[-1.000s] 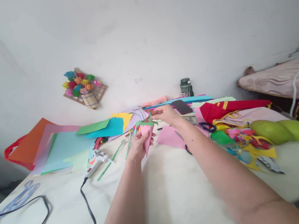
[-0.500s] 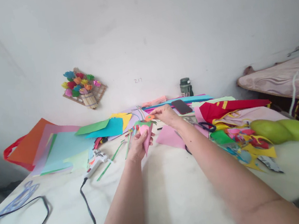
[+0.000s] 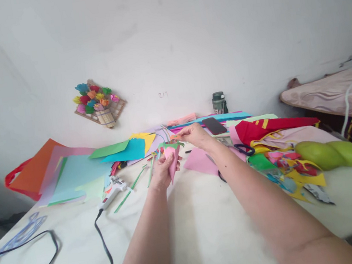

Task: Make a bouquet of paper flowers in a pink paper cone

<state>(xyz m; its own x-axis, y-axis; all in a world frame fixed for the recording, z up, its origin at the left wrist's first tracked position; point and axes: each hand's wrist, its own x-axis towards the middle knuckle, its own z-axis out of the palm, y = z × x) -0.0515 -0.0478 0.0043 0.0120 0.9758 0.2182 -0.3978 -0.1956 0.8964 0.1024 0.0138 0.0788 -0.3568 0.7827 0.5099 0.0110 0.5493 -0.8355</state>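
My left hand (image 3: 164,172) is closed around a pink paper cone (image 3: 173,161), held upright with its point down. Green paper pieces (image 3: 164,144) stick out of the cone's top. Just above that opening, my right hand (image 3: 194,133) pinches a small orange paper piece (image 3: 176,137), which looks like a flower. Whether the orange piece touches the green ones I cannot tell. Below the right forearm lie a pink paper sheet (image 3: 197,163) and dark-handled scissors (image 3: 244,149). Left of my left hand, thin green strips (image 3: 130,191) rest on the table.
A white glue gun (image 3: 114,192) with a black cord lies at left, near stacked coloured paper (image 3: 79,175). A phone (image 3: 214,126) and a dark flask (image 3: 219,102) are at the back. Paper scraps (image 3: 288,172) and green fruit-like objects (image 3: 333,153) lie at right.
The orange piece in my right hand has tilted and shows less of its face, staying close over the cone's top. My left hand and the cone are nearly still.
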